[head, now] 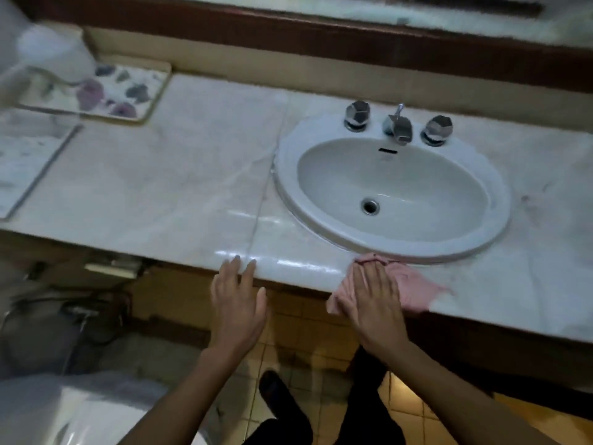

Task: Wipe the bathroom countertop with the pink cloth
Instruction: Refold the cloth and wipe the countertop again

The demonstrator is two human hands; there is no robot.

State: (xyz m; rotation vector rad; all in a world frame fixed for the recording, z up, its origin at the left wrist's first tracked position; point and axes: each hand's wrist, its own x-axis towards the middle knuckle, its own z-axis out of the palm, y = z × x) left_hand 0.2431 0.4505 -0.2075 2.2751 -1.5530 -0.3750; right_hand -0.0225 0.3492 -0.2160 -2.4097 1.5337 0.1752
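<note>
Right hand (372,300) is flat on the pink cloth (414,284), fingers straight, pressing it onto the countertop (160,187) at the front edge. I see the cloth touching the sink (394,252) rim just behind it. Left hand (237,303) is relaxed and gripping nothing, its fingertips at the counter's front lip, left of the cloth.

Right hand (372,303) flat on pink cloth (414,290), countertop (160,181) edge.
</note>
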